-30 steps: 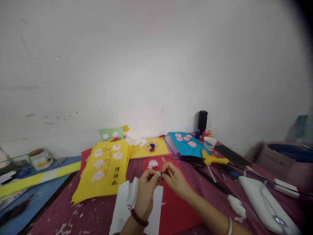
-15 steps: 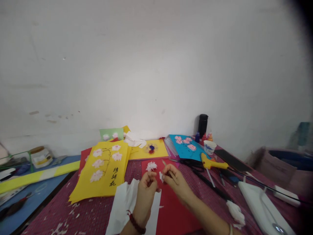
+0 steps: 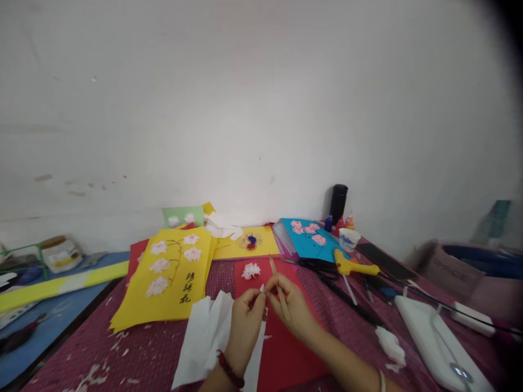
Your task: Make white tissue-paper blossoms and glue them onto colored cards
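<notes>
My left hand (image 3: pixel 247 316) is closed, its fingertips pinching a small white paper piece (image 3: pixel 262 288). The fingertips of my right hand (image 3: pixel 291 305) meet it at the same piece. A thin wooden stick (image 3: pixel 281 296) is also held in my right hand, slanting up past the fingers. Below both hands lies a red sheet (image 3: pixel 286 354), with a fluffy white paper flower (image 3: pixel 250 270) on its upper left part. Crumpled white paper (image 3: pixel 204 337) lies under and to the left of my left wrist.
Yellow sheets with paper flowers (image 3: pixel 134 294) lie at left. A yellow glue gun (image 3: pixel 355 267), a paper cup (image 3: pixel 349 239) and a black bottle (image 3: pixel 338 204) stand or lie at right, near a blue flower sheet (image 3: pixel 302 247). A white power strip (image 3: pixel 473 318) is farther right.
My hands have come together, so the fingertips now meet at the small white paper piece, which was in my right hand. The stick now stands more upright. The view has shifted slightly.
</notes>
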A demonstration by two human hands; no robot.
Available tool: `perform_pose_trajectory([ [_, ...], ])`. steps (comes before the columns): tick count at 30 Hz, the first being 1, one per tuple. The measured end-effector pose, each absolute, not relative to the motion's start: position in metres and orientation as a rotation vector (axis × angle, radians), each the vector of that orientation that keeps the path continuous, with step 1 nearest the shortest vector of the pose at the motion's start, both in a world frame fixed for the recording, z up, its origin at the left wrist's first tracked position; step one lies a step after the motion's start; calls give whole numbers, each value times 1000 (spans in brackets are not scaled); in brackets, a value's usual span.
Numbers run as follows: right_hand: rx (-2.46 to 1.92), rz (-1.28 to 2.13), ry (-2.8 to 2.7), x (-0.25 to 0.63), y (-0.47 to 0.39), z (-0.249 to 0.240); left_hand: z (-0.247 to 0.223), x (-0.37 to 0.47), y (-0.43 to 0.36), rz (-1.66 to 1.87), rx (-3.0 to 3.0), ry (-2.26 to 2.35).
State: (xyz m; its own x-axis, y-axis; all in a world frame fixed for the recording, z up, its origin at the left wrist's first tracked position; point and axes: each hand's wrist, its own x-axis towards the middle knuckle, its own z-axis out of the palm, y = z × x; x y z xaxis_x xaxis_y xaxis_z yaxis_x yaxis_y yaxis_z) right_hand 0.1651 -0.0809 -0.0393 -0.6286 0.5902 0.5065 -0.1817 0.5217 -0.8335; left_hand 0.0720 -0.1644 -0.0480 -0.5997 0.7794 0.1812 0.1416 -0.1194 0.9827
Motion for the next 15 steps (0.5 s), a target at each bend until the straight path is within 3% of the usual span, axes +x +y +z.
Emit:
perform_pose_trajectory([
  [5, -350, 1234, -1929, 165, -83, -39, -53, 70, -163, 1786, 979, 1660],
  [12, -327, 1674, -1700, 167, -80, -34, -50, 71, -165, 1773, 1028, 1701],
  [15, -331, 1686, -1675, 167, -80, -32, -45, 73, -167, 1869, 983, 1645],
])
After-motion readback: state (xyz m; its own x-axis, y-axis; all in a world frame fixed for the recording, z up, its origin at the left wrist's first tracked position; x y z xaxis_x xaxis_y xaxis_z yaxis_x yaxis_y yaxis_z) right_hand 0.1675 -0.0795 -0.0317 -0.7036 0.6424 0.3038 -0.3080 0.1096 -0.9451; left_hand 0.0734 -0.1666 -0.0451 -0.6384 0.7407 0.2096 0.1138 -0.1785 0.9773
